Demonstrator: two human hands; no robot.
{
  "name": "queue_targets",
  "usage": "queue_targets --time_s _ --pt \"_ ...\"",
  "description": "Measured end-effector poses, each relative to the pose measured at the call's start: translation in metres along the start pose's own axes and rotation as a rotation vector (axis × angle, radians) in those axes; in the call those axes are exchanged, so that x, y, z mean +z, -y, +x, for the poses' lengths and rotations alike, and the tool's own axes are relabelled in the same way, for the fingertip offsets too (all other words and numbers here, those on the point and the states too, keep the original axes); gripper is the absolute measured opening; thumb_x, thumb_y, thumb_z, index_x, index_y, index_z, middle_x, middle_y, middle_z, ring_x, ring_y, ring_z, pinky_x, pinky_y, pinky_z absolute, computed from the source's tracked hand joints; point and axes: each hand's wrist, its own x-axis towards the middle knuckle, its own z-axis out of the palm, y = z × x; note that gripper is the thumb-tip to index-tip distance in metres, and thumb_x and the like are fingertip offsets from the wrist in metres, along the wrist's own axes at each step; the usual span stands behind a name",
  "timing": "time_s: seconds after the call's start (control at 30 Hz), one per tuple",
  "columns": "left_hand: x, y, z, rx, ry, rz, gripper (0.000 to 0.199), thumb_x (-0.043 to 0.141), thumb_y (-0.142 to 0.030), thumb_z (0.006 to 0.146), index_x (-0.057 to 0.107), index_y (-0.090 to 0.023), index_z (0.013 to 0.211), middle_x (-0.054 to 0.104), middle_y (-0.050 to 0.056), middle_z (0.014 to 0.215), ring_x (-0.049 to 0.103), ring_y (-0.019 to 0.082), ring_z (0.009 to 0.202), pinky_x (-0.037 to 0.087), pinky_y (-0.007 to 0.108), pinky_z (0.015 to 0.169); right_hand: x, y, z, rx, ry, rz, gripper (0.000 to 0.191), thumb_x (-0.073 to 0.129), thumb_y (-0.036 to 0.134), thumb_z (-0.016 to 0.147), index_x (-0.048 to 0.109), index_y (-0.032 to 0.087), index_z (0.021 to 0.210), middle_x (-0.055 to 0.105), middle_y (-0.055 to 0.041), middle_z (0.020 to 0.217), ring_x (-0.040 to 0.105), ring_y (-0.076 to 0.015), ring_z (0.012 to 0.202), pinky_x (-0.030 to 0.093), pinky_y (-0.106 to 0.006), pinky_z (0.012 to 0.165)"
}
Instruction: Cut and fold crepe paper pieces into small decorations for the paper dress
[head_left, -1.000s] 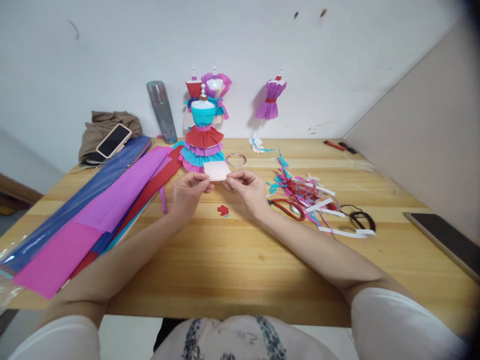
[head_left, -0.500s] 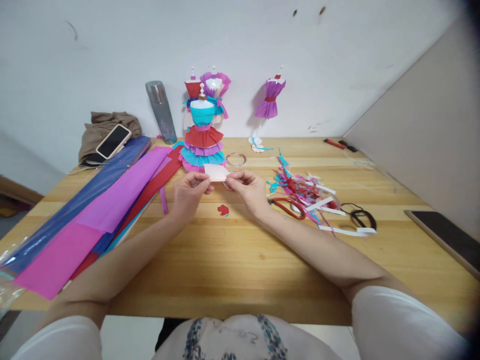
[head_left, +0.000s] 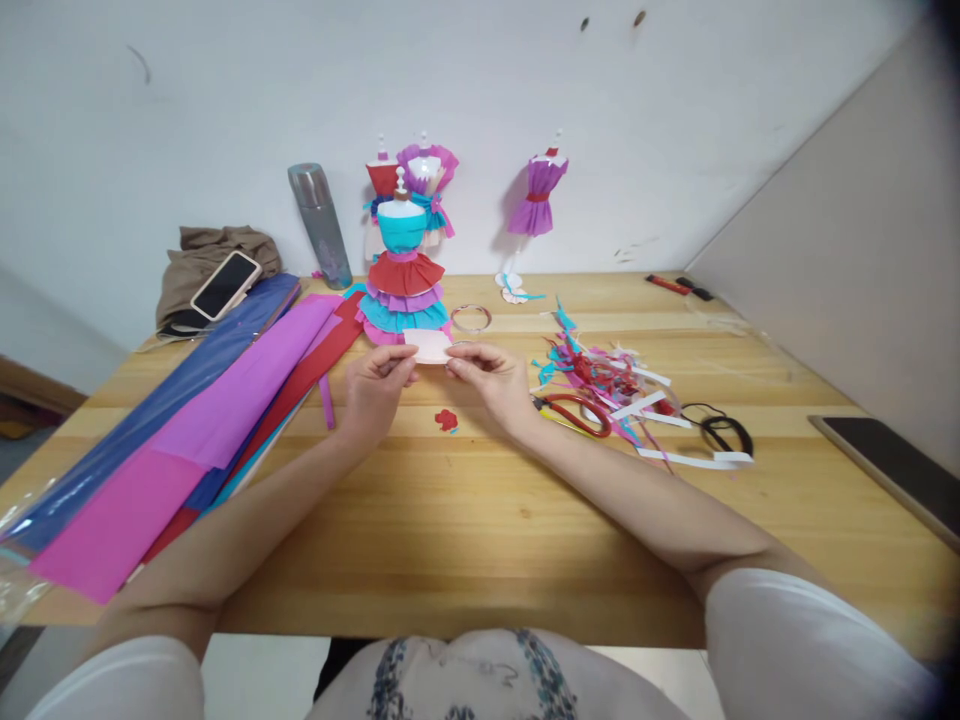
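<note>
While the ruffled dress (head_left: 406, 275) is looking pretty much done, the left fingers (head_left: 395, 357) and right fingers (head_left: 463, 363) are pinching a pale paper piece (head_left: 427, 346), seemingly only part-folded.

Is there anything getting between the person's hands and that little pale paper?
Nothing visible: the left hand and right hand both pinch the paper, at opposite sides. The layered dress stands behind it, not in between.

One head-worn camera, facing forward and down across the table (head_left: 465, 540) from the wearer's side. Shirt (head_left: 480, 685) very close at bottom edge; left hand (head_left: 375, 390) and right hand (head_left: 497, 388) mid-range, near frame center; wall (head_left: 225, 100) farthest, up top.
</note>
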Motion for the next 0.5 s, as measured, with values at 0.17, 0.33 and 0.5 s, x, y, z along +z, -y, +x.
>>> queue_targets --time_s 0.17,0.33,0.5 --pt "-0.003 0.003 0.0 0.081 0.01 0.121 0.016 0.072 -0.024 0.077 0.078 -0.02 0.091 0.074 0.003 0.077 0.067 0.013 0.062 0.055 0.026 0.063 -0.001 -0.004 0.002 0.004 0.018 0.003 0.02 0.081 0.035 0.068 0.077 0.023 0.084 0.074 -0.0014 0.074 0.068 -0.0168 0.07 0.057 -0.035 0.077" --pt "-0.007 0.012 0.001 0.338 0.034 0.338 0.019 0.065 -0.02 0.085 0.078 -0.021 0.099 0.075 0.003 0.083 0.068 0.014 0.071 0.056 0.027 0.07 -0.003 -0.014 0.004 -0.064 0.005 -0.113 0.018 0.075 0.033 0.073 0.078 0.021 0.086 0.075 -0.0025 0.077 0.068 -0.0174 0.07 0.056 -0.035 0.076" --pt "-0.009 0.016 0.003 0.503 0.028 0.494 0.019 0.062 -0.014 0.089 0.077 -0.019 0.099 0.076 0.004 0.089 0.069 0.014 0.077 0.056 0.028 0.077 -0.003 -0.018 0.003 -0.122 -0.021 -0.208 0.017 0.07 0.033 0.078 0.078 0.021 0.088 0.076 -0.0048 0.083 0.068 -0.0191 0.075 0.056 -0.036 0.075"
